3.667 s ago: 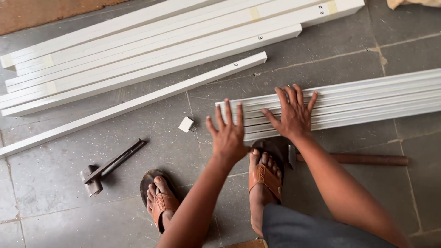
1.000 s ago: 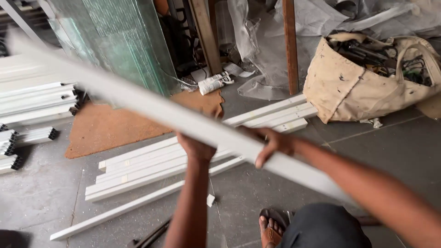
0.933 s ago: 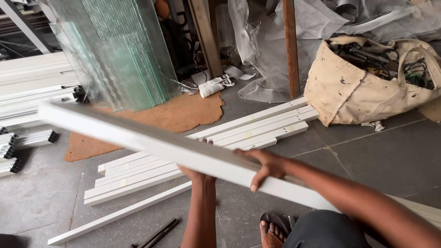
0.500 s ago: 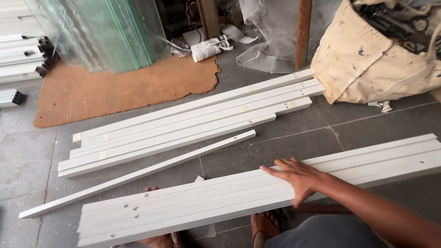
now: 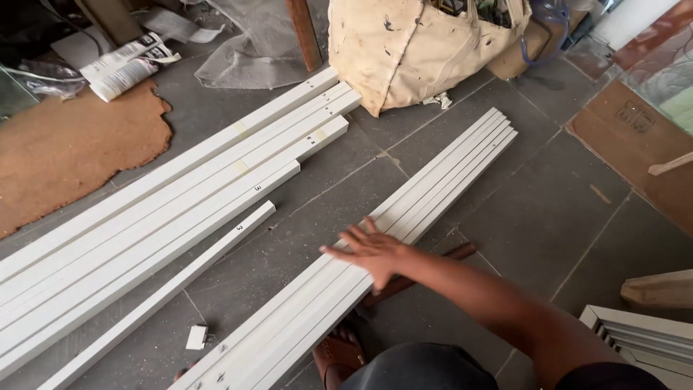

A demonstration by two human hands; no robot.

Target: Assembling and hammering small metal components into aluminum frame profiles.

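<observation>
A bundle of white strips [image 5: 375, 253] lies on the grey floor [image 5: 563, 217], running from the lower left of the frame up toward the right of centre. The right hand [image 5: 372, 249] lies flat on top of it near its middle, fingers spread and apart, pressing rather than gripping; nothing is clasped. The left hand is out of sight. The step in hand looks like settling and squaring the strips side by side; a next move would call for even pressure along the length so that none slides out of line. To the left lie a single white bar [image 5: 166, 289] and a wider stack of white bars [image 5: 166, 195]. A stained canvas bag [image 5: 419, 43] stands at the top, and a sandalled foot [image 5: 336, 357] shows at the bottom edge.
</observation>
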